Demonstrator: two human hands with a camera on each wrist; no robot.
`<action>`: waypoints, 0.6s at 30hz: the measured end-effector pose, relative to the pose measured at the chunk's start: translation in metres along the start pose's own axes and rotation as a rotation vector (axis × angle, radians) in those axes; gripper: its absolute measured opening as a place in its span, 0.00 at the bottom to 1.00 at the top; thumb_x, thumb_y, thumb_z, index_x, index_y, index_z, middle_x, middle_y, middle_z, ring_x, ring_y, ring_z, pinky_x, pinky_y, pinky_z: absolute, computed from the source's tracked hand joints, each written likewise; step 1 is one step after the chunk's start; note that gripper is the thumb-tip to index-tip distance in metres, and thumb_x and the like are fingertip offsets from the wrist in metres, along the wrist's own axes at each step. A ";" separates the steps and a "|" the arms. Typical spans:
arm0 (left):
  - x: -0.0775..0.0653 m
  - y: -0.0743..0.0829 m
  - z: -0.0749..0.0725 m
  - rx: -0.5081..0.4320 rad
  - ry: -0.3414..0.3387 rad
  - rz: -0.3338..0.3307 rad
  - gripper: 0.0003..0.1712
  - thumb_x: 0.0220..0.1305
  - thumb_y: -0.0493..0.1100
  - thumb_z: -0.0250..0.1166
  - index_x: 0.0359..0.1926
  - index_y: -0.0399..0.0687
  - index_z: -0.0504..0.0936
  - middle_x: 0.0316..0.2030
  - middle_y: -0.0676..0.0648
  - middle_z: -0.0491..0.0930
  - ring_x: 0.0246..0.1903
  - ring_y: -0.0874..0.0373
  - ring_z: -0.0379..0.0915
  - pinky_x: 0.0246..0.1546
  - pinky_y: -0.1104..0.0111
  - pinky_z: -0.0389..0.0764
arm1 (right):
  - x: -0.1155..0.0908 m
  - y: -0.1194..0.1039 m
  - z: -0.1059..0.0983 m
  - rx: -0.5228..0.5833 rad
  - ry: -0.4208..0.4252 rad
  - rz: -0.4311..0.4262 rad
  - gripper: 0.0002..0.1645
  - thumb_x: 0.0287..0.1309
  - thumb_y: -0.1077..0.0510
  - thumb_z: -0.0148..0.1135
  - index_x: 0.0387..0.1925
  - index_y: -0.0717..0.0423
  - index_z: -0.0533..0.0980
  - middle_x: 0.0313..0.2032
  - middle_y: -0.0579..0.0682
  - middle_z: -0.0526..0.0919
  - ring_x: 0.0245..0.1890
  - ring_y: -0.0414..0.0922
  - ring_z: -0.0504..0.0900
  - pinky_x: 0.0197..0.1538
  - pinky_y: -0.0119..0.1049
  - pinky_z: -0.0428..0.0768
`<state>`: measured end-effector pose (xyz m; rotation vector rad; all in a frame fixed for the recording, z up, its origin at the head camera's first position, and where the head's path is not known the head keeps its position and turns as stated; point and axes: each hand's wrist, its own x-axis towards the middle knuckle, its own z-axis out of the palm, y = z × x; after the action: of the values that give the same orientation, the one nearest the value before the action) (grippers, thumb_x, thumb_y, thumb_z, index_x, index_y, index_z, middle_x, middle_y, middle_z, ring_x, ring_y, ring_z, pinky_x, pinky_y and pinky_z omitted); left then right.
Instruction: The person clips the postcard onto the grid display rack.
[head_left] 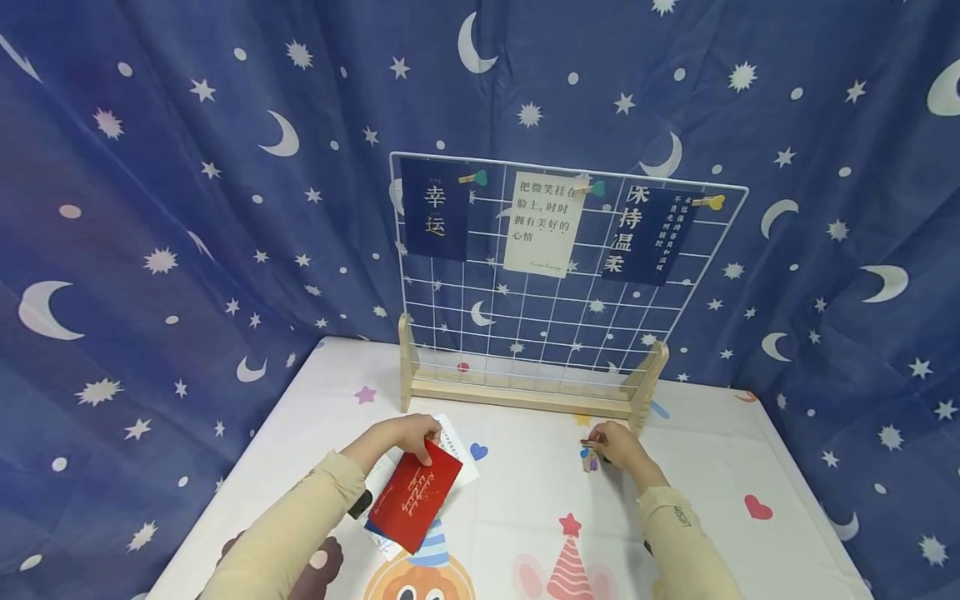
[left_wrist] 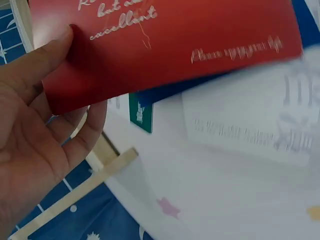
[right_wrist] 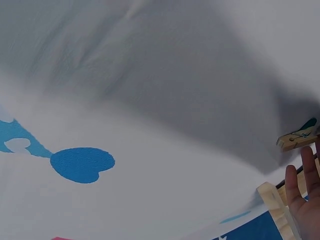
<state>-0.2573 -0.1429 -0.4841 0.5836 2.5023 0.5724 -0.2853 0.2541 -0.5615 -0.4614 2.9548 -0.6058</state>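
My left hand (head_left: 414, 435) grips a red card (head_left: 417, 496) with white script by its upper edge, thumb across its front. Directly behind it a blue card (left_wrist: 187, 86) shows along the edge. White printed cards (head_left: 459, 450) lie on the table below that hand, and a green card (left_wrist: 141, 114) shows past its fingers in the left wrist view. My right hand (head_left: 619, 447) pinches a wooden clothespin (right_wrist: 297, 138) with a green piece on it, low over the table. Small colourful clothespins (head_left: 589, 461) lie just beneath its fingertips.
A white wire grid (head_left: 525, 321) stands in a wooden base (head_left: 517, 398) at the back. Clothespins hold a dark blue card (head_left: 435, 237), a white card (head_left: 542, 225) and another blue card (head_left: 645, 237) on it. A starry blue curtain (head_left: 225, 133) surrounds the printed tablecloth (head_left: 517, 483).
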 end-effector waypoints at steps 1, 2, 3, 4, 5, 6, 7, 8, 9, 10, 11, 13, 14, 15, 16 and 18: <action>0.003 -0.005 0.000 0.008 -0.013 -0.010 0.15 0.45 0.31 0.72 0.24 0.42 0.71 0.26 0.49 0.72 0.29 0.58 0.66 0.32 0.69 0.73 | 0.000 0.000 0.000 -0.006 -0.001 0.003 0.04 0.55 0.64 0.63 0.28 0.62 0.79 0.23 0.46 0.78 0.25 0.40 0.72 0.32 0.36 0.73; 0.012 -0.019 0.002 0.026 -0.025 0.028 0.15 0.47 0.34 0.72 0.25 0.45 0.70 0.26 0.49 0.72 0.29 0.59 0.67 0.31 0.69 0.74 | 0.001 0.000 0.001 -0.009 -0.001 0.006 0.03 0.54 0.63 0.63 0.28 0.61 0.79 0.23 0.46 0.78 0.25 0.40 0.72 0.32 0.36 0.73; 0.021 -0.031 0.004 0.033 -0.044 0.026 0.14 0.48 0.35 0.72 0.27 0.45 0.71 0.28 0.49 0.73 0.30 0.58 0.69 0.33 0.68 0.76 | 0.001 -0.001 0.001 -0.012 0.000 0.008 0.04 0.54 0.63 0.64 0.27 0.61 0.79 0.23 0.46 0.78 0.25 0.40 0.72 0.31 0.35 0.73; 0.032 -0.045 0.008 0.038 -0.069 0.030 0.13 0.50 0.38 0.71 0.29 0.47 0.73 0.30 0.50 0.75 0.31 0.58 0.71 0.34 0.67 0.78 | 0.001 0.000 0.002 -0.017 0.001 0.009 0.04 0.54 0.63 0.64 0.27 0.60 0.79 0.23 0.46 0.78 0.25 0.40 0.72 0.31 0.36 0.73; 0.047 -0.063 0.015 0.046 -0.081 0.047 0.11 0.51 0.39 0.71 0.31 0.48 0.75 0.31 0.50 0.76 0.31 0.59 0.72 0.34 0.67 0.79 | 0.001 0.000 0.003 -0.020 0.004 0.007 0.04 0.54 0.62 0.65 0.27 0.60 0.79 0.22 0.46 0.78 0.25 0.40 0.72 0.31 0.36 0.74; 0.061 -0.082 0.023 0.051 -0.089 0.079 0.10 0.52 0.40 0.71 0.33 0.49 0.77 0.32 0.51 0.78 0.31 0.60 0.73 0.34 0.67 0.79 | 0.001 0.000 0.003 -0.019 0.004 0.012 0.04 0.53 0.62 0.65 0.27 0.60 0.79 0.23 0.46 0.78 0.25 0.40 0.72 0.31 0.36 0.74; 0.075 -0.101 0.030 0.044 -0.102 0.110 0.09 0.52 0.40 0.70 0.34 0.51 0.79 0.31 0.53 0.79 0.30 0.61 0.74 0.32 0.69 0.79 | 0.001 0.001 0.004 -0.017 0.003 0.021 0.04 0.53 0.62 0.65 0.27 0.60 0.79 0.23 0.47 0.78 0.25 0.40 0.72 0.32 0.36 0.74; 0.086 -0.115 0.035 0.043 -0.113 0.132 0.08 0.53 0.40 0.70 0.35 0.54 0.80 0.30 0.56 0.80 0.29 0.63 0.74 0.32 0.70 0.79 | 0.001 0.001 0.004 -0.012 0.006 0.026 0.03 0.53 0.63 0.65 0.27 0.60 0.79 0.23 0.47 0.78 0.25 0.41 0.72 0.33 0.37 0.75; 0.090 -0.120 0.037 0.035 -0.129 0.140 0.09 0.53 0.40 0.69 0.36 0.54 0.82 0.30 0.56 0.81 0.30 0.64 0.75 0.33 0.70 0.80 | 0.001 0.001 0.005 -0.016 0.009 0.032 0.03 0.53 0.63 0.65 0.28 0.61 0.79 0.23 0.47 0.78 0.26 0.41 0.73 0.33 0.38 0.75; 0.093 -0.125 0.038 0.028 -0.135 0.178 0.08 0.54 0.39 0.69 0.37 0.55 0.83 0.29 0.58 0.81 0.29 0.65 0.75 0.32 0.71 0.79 | 0.001 0.002 0.005 -0.017 0.012 0.038 0.03 0.53 0.64 0.65 0.28 0.61 0.79 0.23 0.47 0.78 0.26 0.41 0.73 0.33 0.38 0.75; 0.088 -0.119 0.035 0.021 -0.138 0.187 0.08 0.54 0.38 0.68 0.36 0.55 0.83 0.28 0.58 0.81 0.28 0.65 0.74 0.31 0.71 0.79 | 0.001 0.002 0.006 -0.015 0.015 0.047 0.03 0.53 0.64 0.65 0.29 0.62 0.79 0.23 0.47 0.78 0.26 0.41 0.72 0.33 0.38 0.75; 0.064 -0.092 0.020 -0.008 -0.149 0.173 0.08 0.54 0.37 0.68 0.36 0.52 0.84 0.28 0.55 0.82 0.28 0.64 0.74 0.32 0.71 0.79 | 0.000 0.002 0.006 -0.007 0.019 0.067 0.03 0.53 0.65 0.64 0.30 0.62 0.79 0.23 0.47 0.77 0.26 0.41 0.71 0.33 0.37 0.74; 0.047 -0.074 0.012 -0.011 -0.134 0.187 0.07 0.56 0.36 0.66 0.37 0.48 0.83 0.28 0.53 0.81 0.28 0.63 0.73 0.33 0.71 0.79 | 0.000 0.002 0.007 -0.008 0.023 0.067 0.03 0.53 0.65 0.64 0.30 0.62 0.79 0.23 0.47 0.77 0.25 0.41 0.71 0.32 0.37 0.73; 0.032 -0.059 0.004 -0.026 -0.126 0.192 0.06 0.56 0.35 0.65 0.37 0.45 0.83 0.28 0.50 0.81 0.28 0.62 0.72 0.33 0.70 0.78 | -0.001 0.002 0.007 -0.014 0.027 0.066 0.03 0.53 0.64 0.65 0.30 0.61 0.79 0.23 0.47 0.77 0.25 0.41 0.71 0.31 0.36 0.73; 0.017 -0.041 -0.003 -0.036 -0.107 0.166 0.06 0.57 0.32 0.63 0.37 0.40 0.82 0.29 0.46 0.81 0.28 0.60 0.72 0.34 0.70 0.78 | -0.001 0.002 0.007 -0.014 0.031 0.066 0.03 0.53 0.64 0.65 0.30 0.61 0.79 0.23 0.47 0.77 0.25 0.41 0.71 0.31 0.36 0.72; -0.005 -0.019 -0.013 -0.049 -0.077 0.172 0.06 0.57 0.29 0.60 0.37 0.33 0.80 0.29 0.42 0.80 0.27 0.60 0.70 0.34 0.71 0.78 | -0.001 0.001 0.007 -0.019 0.037 0.061 0.03 0.52 0.65 0.65 0.30 0.61 0.79 0.23 0.48 0.78 0.25 0.41 0.71 0.31 0.36 0.72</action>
<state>-0.2660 -0.1646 -0.4816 0.7924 2.3734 0.6599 -0.2832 0.2526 -0.5686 -0.3642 2.9992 -0.5866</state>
